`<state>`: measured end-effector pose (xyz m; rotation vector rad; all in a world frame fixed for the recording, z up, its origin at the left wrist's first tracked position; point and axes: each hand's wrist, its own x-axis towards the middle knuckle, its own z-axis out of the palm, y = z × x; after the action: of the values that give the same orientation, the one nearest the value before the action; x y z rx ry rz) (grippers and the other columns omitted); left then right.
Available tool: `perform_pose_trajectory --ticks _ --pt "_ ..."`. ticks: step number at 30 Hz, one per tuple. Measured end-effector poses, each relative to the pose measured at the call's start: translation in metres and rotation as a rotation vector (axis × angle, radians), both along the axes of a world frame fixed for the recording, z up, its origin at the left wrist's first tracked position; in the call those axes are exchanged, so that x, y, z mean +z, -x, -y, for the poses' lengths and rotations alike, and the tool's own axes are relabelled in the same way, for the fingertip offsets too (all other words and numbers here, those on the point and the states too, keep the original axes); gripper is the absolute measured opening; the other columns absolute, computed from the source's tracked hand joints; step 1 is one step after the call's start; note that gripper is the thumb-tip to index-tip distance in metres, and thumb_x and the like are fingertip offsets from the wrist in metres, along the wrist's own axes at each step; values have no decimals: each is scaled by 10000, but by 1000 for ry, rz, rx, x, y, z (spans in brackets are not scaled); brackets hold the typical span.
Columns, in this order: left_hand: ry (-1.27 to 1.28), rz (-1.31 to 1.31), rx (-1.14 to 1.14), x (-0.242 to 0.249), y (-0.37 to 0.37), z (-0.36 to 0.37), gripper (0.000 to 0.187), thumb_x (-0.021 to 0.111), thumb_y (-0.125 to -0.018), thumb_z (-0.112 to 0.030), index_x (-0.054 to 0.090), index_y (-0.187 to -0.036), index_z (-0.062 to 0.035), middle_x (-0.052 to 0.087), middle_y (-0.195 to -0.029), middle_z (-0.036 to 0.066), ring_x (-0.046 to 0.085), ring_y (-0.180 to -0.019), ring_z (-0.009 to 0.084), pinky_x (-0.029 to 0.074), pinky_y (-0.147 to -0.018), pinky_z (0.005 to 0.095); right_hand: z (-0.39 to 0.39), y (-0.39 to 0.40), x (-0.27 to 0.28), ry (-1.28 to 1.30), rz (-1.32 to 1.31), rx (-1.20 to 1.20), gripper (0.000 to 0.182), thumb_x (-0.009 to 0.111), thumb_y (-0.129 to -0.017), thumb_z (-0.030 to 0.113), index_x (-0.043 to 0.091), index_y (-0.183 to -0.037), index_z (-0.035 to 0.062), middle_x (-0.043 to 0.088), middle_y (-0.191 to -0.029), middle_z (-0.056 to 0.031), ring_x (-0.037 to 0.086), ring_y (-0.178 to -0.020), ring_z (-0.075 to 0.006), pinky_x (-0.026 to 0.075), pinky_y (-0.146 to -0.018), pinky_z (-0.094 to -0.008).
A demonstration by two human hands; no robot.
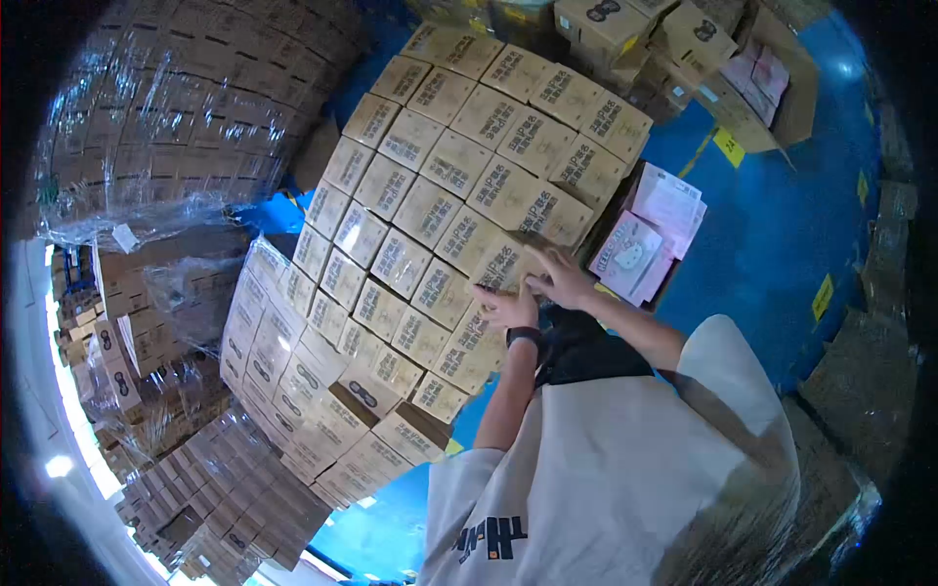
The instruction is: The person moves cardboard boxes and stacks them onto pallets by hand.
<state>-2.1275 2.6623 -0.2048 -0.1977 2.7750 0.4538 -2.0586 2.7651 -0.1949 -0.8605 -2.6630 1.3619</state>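
My left hand, with a dark band on its wrist, rests over the near edge of the stacked cartons. Its fingers are closed on a small dark object, too small to make out. Just right of it, my right hand reaches over a carton at the stack's edge, its fingers apart and bent, with nothing visible in them. The cartons are tan with black printing and lie in close rows.
An open box with pink printed packages stands right of the stack. Another open carton is at the upper right on the blue floor. Film-wrapped carton stacks rise at the left. Loose cartons lie at the top.
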Motion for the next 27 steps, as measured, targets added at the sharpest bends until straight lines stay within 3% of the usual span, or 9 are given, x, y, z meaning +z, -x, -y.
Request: perform_pose_trajectory --ticks 5,8,12,16,19,21,23,25,27 --pt "-584 72 66 -13 15 55 851 708 -774 -269 231 -1450 -69 436 -1313 244 520 -1106 350 429 -912 417 -2 -5 0 108 -104 -56 626 660 -838 201 365 -1381 101 423 -1351 -208 396 -1251 -384 340 -1036 -452" --pt "-894 424 86 -38 33 85 741 666 -816 -123 255 -1417 12 495 -1279 160 569 -1040 253 449 -881 342 6 -13 -23 74 -119 -106 615 677 -818 233 412 -1350 74 490 -1259 -191 451 -1181 -376 375 -988 -441" --pt "-880 490 233 -11 24 93 631 606 -891 -234 290 -1410 -60 529 -1249 124 564 -1038 238 442 -876 331 12 -20 -10 19 -138 -99 609 664 -833 234 405 -1361 73 485 -1262 -212 477 -1160 -373 395 -973 -426" --pt "-978 649 116 -33 24 133 603 570 -917 -292 288 -1413 -95 516 -1255 116 595 -960 220 480 -769 330 34 -35 2 -9 -212 -172 700 620 -856 234 266 -1444 96 355 -1386 -267 331 -1304 -420 319 -1056 -451" --pt "-943 832 -207 -48 12 170 424 529 -939 -265 396 -1296 -80 574 -1125 97 614 -882 187 494 -689 318 65 -73 13 39 -163 -299 767 635 -849 223 200 -1468 102 254 -1449 -270 228 -1357 -439 249 -1110 -463" --pt "-360 695 -841 -37 -3 182 387 508 -924 -377 550 -1087 -28 632 -956 163 620 -922 259 503 -763 363 86 -107 -15 127 -30 -309 616 622 -855 257 366 -1387 82 482 -1300 -236 446 -1237 -379 365 -1035 -428" --pt "-442 941 -1046 -184 -6 228 454 540 -882 -393 557 -1128 -11 645 -903 162 626 -881 266 502 -795 378 118 -155 -21 337 103 -288 444 627 -848 269 530 -1234 72 611 -1094 -206 583 -1039 -370 458 -909 -440" --pt "-65 892 -1448 -118 -33 224 440 569 -867 -398 571 -1130 -46 626 -1066 170 615 -954 307 484 -834 401 176 -215 -64 132 65 -360 342 613 -843 280 603 -1115 72 635 -995 -199 612 -926 -380 493 -801 -458" --pt "-214 832 -1503 -91 -41 250 458 567 -861 -413 571 -1168 -73 633 -1045 173 614 -961 322 476 -847 393 252 -273 -110 84 279 -578 403 576 -820 382 613 -1086 82 627 -1021 -199 603 -926 -386 478 -770 -480"
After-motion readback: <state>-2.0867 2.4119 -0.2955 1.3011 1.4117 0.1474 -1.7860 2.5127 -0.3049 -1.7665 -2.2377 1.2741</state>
